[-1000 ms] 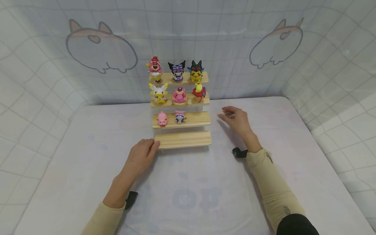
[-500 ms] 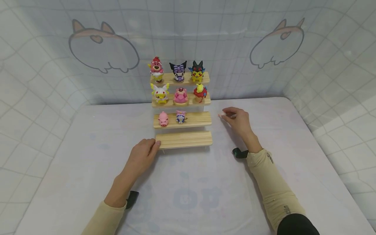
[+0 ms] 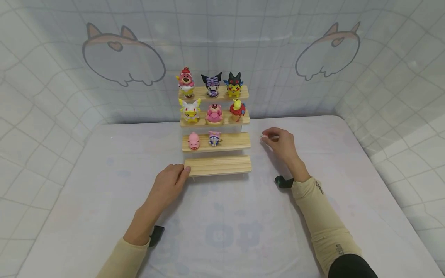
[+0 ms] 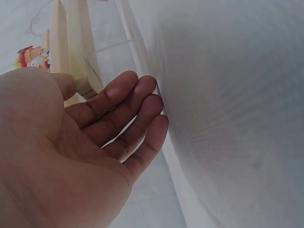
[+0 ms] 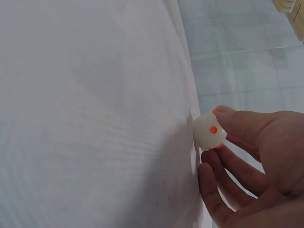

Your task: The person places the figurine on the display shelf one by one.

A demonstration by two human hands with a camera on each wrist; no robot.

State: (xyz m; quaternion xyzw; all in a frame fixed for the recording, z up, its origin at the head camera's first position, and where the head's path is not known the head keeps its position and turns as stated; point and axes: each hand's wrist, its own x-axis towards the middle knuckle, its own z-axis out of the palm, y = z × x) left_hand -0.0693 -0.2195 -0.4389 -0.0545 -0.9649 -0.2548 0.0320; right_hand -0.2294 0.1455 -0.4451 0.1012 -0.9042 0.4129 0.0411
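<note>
My left hand [image 3: 170, 183] grips the left end of the lowest board of a tiered wooden display stand [image 3: 217, 166]. In the left wrist view, the thumb lies on the board and the fingers [image 4: 137, 109] curl beneath it. To the right of the stand, my right hand [image 3: 281, 144] pinches a small white rounded piece with orange dots [image 5: 208, 132] between thumb and fingers, close over the tablecloth; its underside is hidden. On the third tier sit a pink pig figurine [image 3: 193, 141] and a purple-hatted figurine [image 3: 214, 139], leaving the right end of that board bare.
The upper two tiers carry several figurines, among them a pink bear [image 3: 214, 114] and a red-topped one [image 3: 238, 111]. A pale cloth covers the table [image 3: 222, 231]. Behind it hangs a tiled-pattern curtain [image 3: 229, 42]. Dark wrist mounts [image 3: 283, 181] stick out beside both wrists.
The right fingers have shifted slightly around the white piece, which shows less in the head view. The left hand stays on the board, and the figurines stand unmoved.
</note>
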